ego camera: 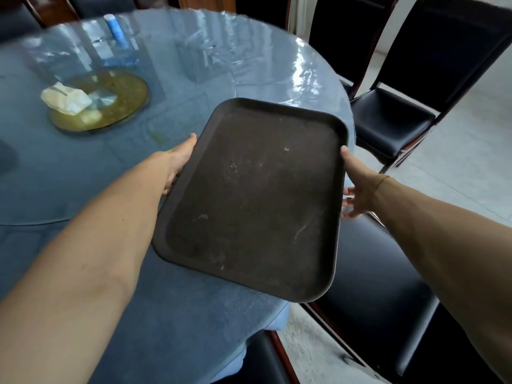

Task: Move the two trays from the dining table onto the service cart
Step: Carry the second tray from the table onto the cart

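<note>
Both hands, left hand and right hand, clamp the tray mid-frame; I should keep it level (cart unseen).

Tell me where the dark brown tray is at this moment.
In the head view the dark brown tray sits centre-right, held between the left hand and right hand, overhanging the round table's right edge above a black chair seat.

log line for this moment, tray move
phase: carrying | left hand: gripping left edge of brown tray | right hand: gripping right edge | tray: empty, over table edge | cart: not in view
</note>
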`<state>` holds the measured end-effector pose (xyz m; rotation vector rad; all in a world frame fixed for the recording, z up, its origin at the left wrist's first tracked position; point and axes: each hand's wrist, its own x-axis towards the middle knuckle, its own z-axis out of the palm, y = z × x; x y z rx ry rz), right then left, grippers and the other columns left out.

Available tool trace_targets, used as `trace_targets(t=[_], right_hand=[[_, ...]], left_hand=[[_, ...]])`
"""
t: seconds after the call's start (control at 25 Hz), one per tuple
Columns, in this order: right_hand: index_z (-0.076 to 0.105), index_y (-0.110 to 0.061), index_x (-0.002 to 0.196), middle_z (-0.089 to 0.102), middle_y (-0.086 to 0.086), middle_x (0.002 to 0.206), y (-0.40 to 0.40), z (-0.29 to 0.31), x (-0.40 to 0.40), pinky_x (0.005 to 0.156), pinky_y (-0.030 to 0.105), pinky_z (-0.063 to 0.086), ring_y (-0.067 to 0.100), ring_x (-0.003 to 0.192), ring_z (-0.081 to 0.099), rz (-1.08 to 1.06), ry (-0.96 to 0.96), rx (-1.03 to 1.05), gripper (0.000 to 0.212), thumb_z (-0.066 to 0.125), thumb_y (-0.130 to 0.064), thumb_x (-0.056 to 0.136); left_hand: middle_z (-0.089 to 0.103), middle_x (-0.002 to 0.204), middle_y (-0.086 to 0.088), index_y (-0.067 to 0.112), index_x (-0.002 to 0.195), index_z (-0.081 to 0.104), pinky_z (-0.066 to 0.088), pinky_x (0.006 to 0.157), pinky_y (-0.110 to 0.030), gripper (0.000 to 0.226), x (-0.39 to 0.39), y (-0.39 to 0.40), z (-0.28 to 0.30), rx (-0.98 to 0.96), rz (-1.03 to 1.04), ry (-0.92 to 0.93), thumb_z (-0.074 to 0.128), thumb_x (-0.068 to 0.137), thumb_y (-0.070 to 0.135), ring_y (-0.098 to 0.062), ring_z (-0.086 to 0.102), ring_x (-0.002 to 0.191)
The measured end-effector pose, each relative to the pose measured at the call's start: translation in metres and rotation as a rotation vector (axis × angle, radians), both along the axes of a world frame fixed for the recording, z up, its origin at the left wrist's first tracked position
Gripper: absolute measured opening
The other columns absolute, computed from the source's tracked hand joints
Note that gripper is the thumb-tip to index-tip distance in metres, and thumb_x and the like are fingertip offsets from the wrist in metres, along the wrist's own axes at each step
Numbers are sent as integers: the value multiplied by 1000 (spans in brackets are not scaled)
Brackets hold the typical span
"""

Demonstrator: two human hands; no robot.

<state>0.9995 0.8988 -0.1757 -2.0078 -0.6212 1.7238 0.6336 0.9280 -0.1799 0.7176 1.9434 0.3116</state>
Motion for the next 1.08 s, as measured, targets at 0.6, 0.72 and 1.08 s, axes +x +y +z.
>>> trace_targets(t=[0.6, 0.72, 1.08], right_hand=[[60, -13, 85, 57, 8, 87, -95, 167, 37, 81, 41, 42, 22, 81, 52, -36, -147, 193, 80, 35, -89, 75], [58, -12, 79, 55, 6, 77, -127, 193, 53, 71, 37, 41, 20, 74, 49, -40, -144, 223, 80, 36, -89, 74], [61, -17, 103, 56, 9, 90, -246, 266, 131, 65, 31, 40, 21, 78, 52, -103, -157, 306, 79, 29, -85, 79]], left_hand=[[58, 91, -12, 19, 104, 53, 39, 72, -37, 91, 32, -92, 174, 19, -205, -90, 14, 72, 94, -23, 52, 82], [57, 95, -12, 18, 116, 54, 41, 72, -36, 96, 45, -118, 200, 58, -229, -101, 15, 73, 94, -23, 52, 85], [61, 94, -14, 11, 120, 58, 52, 68, -35, 103, 122, -200, 280, 99, -420, -78, 18, 73, 94, -25, 60, 84]])
